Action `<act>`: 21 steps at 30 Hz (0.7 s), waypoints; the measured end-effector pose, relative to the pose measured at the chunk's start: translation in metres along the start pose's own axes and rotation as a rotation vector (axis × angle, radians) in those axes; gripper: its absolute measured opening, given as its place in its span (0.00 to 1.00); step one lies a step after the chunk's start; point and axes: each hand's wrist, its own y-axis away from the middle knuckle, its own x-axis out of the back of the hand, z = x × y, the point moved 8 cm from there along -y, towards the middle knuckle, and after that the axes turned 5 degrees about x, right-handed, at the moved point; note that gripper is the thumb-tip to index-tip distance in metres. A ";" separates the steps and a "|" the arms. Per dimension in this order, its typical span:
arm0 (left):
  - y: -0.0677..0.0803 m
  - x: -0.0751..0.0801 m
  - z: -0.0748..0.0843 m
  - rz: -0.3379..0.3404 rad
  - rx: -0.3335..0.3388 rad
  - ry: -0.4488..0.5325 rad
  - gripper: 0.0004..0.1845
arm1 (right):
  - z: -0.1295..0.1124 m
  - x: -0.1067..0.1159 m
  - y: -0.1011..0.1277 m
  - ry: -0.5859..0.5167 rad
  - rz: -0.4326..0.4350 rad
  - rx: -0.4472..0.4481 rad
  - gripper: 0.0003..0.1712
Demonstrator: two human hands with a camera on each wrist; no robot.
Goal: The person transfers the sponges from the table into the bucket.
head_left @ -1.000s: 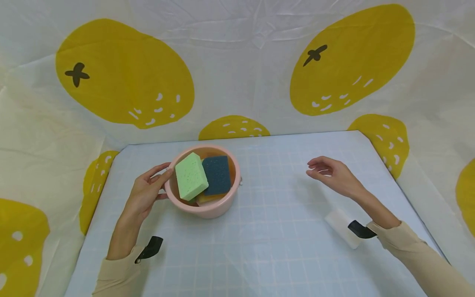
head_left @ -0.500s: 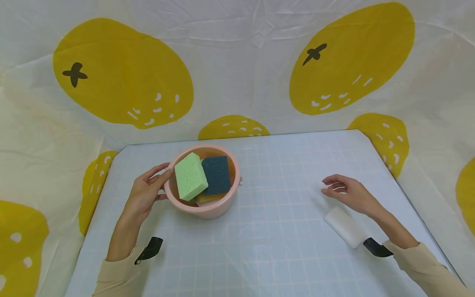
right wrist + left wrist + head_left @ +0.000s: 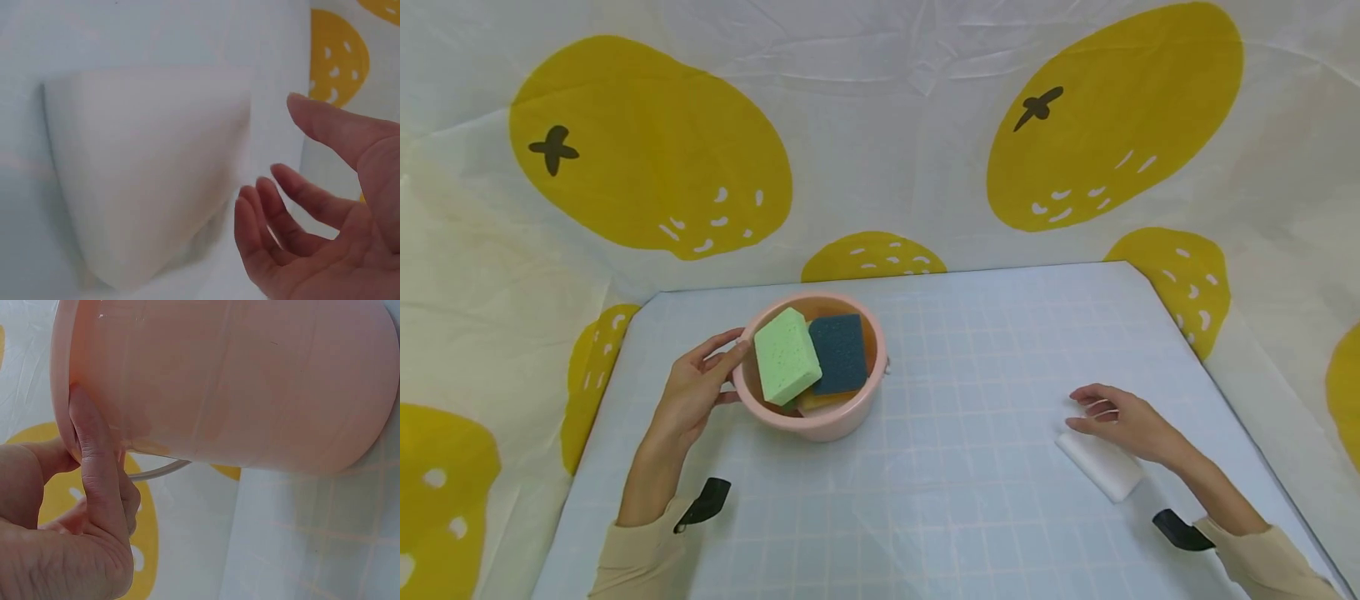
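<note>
On the left of the table stands a pink bucket (image 3: 831, 429) with a wire handle. My left hand (image 3: 688, 387) pinches its rim at the left side, thumb and fingers on either side of the lip in the left wrist view, close to the handle (image 3: 161, 470). Inside lie a light green sponge (image 3: 786, 358) and a dark blue scouring sponge (image 3: 838, 354), with yellow and pale pieces partly hidden beneath. My right hand (image 3: 1127, 423) hovers with loosely bent fingers at the far end of a white sponge-like block (image 3: 144, 169), holding nothing.
The table (image 3: 925, 500) wears a pale blue checked cover. A white curtain with yellow fruit prints (image 3: 655, 150) rises along its back and sides. Each wrist carries a black strap-like piece (image 3: 706, 502).
My right hand has moved right and toward me, arriving over the far end of the white block and uncovering its near end. The left hand and bucket have stayed in place.
</note>
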 end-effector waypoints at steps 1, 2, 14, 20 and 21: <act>0.000 0.000 0.000 0.001 0.000 -0.001 0.37 | 0.002 -0.002 0.002 0.006 -0.010 -0.011 0.29; 0.000 0.000 0.000 0.003 0.001 -0.004 0.37 | 0.004 -0.003 0.004 0.012 -0.020 -0.022 0.30; 0.001 0.000 0.001 0.000 -0.002 -0.003 0.37 | 0.016 -0.012 0.011 0.081 -0.086 -0.107 0.31; 0.000 -0.001 0.000 -0.004 0.000 0.003 0.37 | 0.010 -0.009 0.009 0.061 -0.083 -0.113 0.28; 0.000 -0.001 0.000 -0.005 0.001 0.002 0.37 | 0.008 -0.009 0.008 0.056 -0.089 -0.109 0.27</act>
